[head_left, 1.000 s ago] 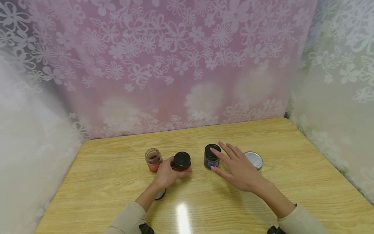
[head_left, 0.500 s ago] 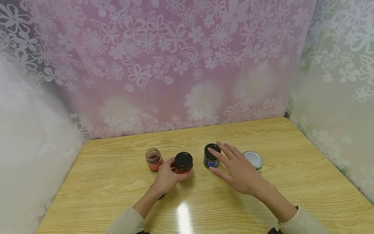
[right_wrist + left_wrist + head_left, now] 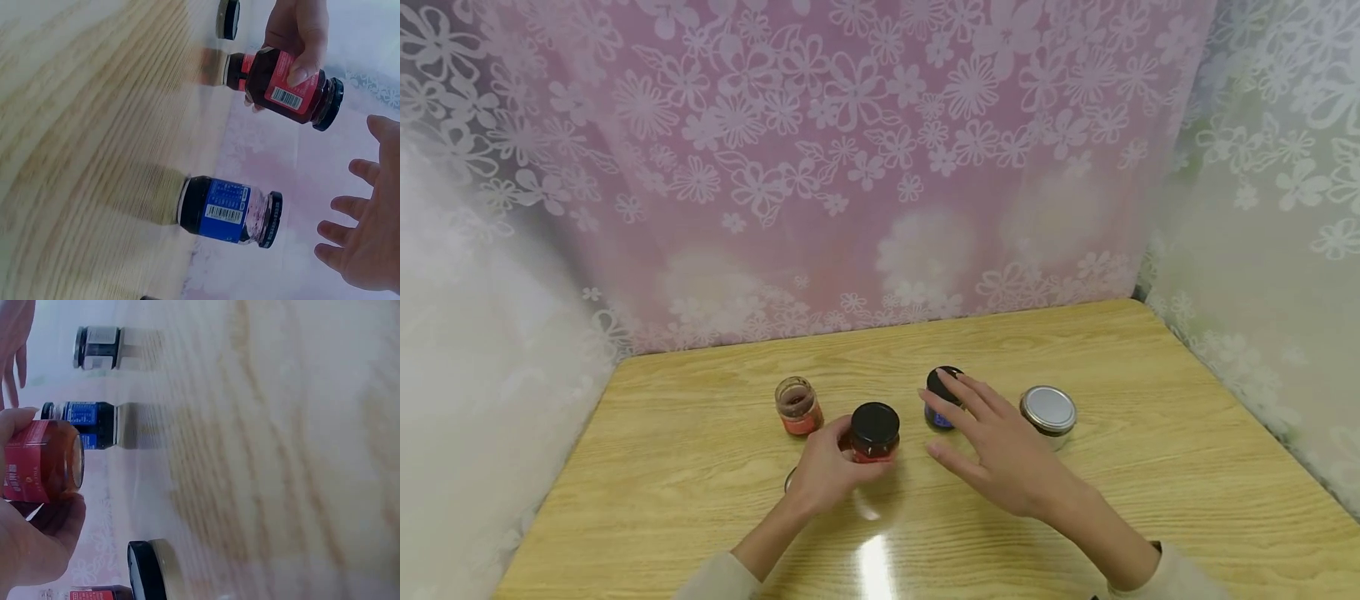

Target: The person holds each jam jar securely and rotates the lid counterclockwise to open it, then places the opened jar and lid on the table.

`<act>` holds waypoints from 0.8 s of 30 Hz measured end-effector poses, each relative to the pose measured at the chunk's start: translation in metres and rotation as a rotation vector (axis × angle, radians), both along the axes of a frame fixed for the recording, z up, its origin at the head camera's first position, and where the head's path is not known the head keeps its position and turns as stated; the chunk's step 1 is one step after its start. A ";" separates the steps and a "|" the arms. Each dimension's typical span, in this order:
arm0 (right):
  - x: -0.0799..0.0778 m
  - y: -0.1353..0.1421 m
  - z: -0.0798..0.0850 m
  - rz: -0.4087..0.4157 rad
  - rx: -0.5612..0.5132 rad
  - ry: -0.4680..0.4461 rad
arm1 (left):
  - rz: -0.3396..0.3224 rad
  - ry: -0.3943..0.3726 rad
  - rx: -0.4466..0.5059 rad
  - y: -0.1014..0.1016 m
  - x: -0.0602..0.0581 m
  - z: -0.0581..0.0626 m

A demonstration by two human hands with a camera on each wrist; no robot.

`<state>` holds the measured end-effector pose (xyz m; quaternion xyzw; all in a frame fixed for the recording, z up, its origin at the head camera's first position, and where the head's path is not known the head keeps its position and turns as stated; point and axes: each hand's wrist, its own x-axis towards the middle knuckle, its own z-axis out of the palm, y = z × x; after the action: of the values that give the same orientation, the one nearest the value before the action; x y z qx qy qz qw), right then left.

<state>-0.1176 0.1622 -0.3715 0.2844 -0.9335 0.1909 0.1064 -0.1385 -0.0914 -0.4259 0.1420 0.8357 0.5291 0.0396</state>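
My left hand (image 3: 835,462) grips a jar with a red label and a black lid (image 3: 876,425). In the left wrist view, this red-labelled jar (image 3: 47,461) is held clear of the table, its glass bottom showing. My right hand (image 3: 1003,446) hovers with fingers spread and holds nothing. Beyond its fingertips stands a blue-labelled jar (image 3: 222,210) with a black lid, upright on the table. In the head view those fingers overlap the blue-labelled jar (image 3: 942,412). To the left of my left hand stands a lidless jar (image 3: 799,408) with a red label and dark residue inside.
A jar with a silver lid (image 3: 1049,408) stands to the right, partly behind my right hand. Near my left wrist lies a loose black-rimmed lid (image 3: 147,572), mostly hidden in the head view. Floral curtains (image 3: 880,167) hang behind the wooden table (image 3: 700,400) and at its sides.
My left hand has raised the red-labelled jar and brought it slightly right and nearer to me. My right hand has shifted a little toward me, uncovering more of the silver-lidded jar.
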 end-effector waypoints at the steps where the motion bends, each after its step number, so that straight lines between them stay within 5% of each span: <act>1: 0.001 -0.001 0.000 0.004 -0.005 0.002 | 0.008 0.014 0.001 0.000 0.001 0.000; 24: 0.008 -0.017 -0.001 0.045 -0.041 0.015 | 0.022 0.122 -0.132 0.002 0.019 0.003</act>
<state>-0.1095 0.1457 -0.3725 0.3044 -0.9219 0.2104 0.1147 -0.1195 -0.0891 -0.4232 0.1620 0.8710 0.4636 -0.0080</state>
